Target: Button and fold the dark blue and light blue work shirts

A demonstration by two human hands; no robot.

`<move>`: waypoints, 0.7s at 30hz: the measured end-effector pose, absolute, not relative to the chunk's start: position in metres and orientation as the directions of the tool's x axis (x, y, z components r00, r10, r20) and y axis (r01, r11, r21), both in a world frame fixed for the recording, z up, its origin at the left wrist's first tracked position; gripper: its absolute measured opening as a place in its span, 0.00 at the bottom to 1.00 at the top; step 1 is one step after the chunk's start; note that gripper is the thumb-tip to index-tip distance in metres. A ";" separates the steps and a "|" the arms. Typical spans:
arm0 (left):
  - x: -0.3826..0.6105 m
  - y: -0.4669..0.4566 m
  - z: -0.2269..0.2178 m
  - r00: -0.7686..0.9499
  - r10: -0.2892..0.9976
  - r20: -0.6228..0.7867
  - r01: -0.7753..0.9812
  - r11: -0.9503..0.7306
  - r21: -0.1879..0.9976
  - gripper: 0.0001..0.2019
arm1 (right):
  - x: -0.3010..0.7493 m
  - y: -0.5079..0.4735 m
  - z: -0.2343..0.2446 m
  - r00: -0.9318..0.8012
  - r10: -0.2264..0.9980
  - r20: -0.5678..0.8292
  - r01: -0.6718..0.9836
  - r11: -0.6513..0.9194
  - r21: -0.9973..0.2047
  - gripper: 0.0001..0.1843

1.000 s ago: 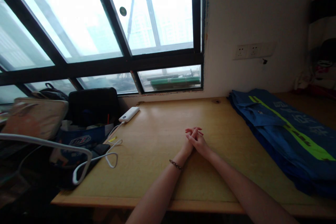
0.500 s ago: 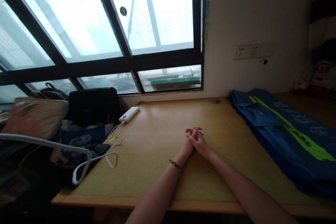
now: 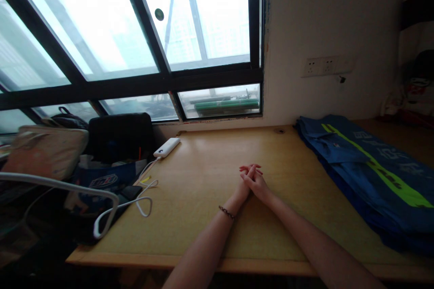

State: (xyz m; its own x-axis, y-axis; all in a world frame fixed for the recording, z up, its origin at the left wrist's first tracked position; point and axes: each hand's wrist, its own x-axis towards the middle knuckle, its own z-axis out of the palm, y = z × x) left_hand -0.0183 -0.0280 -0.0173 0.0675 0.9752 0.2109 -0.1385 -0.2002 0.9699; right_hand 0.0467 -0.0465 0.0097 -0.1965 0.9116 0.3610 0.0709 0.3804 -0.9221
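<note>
My left hand (image 3: 241, 188) and my right hand (image 3: 260, 187) are clasped together over the wooden table (image 3: 196, 207), fingers interlaced. Neither holds any object, and both are closed. A dark beaded bracelet (image 3: 226, 212) circles my left wrist. Both forearms come in from the bottom edge and meet at the hands. Left of them, a white power bank (image 3: 167, 147) lies near the table's left edge with a white cable (image 3: 151, 205) plugged into it. To the right lies a folded blue garment (image 3: 352, 158) with a yellow-green stripe and pale lettering.
A dark chair back (image 3: 120, 135), a blue bag (image 3: 105, 180) and a beige case (image 3: 44, 149) crowd the left side. Thick white tubing (image 3: 61, 179) crosses there. Behind the table are a dark-framed window (image 3: 210, 76) and a wall socket panel (image 3: 327, 66).
</note>
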 end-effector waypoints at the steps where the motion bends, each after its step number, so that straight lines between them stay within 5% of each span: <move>1: -0.018 -0.028 -0.018 0.068 0.975 0.211 -0.137 -0.201 0.970 0.18 | 0.047 -0.046 0.010 -0.196 0.911 0.362 0.071 0.381 -0.922 0.16; 21: -0.018 -0.031 -0.012 0.059 0.974 0.219 -0.132 -0.210 0.969 0.18 | 0.048 -0.045 0.007 -0.192 0.912 0.363 0.074 0.383 -0.921 0.17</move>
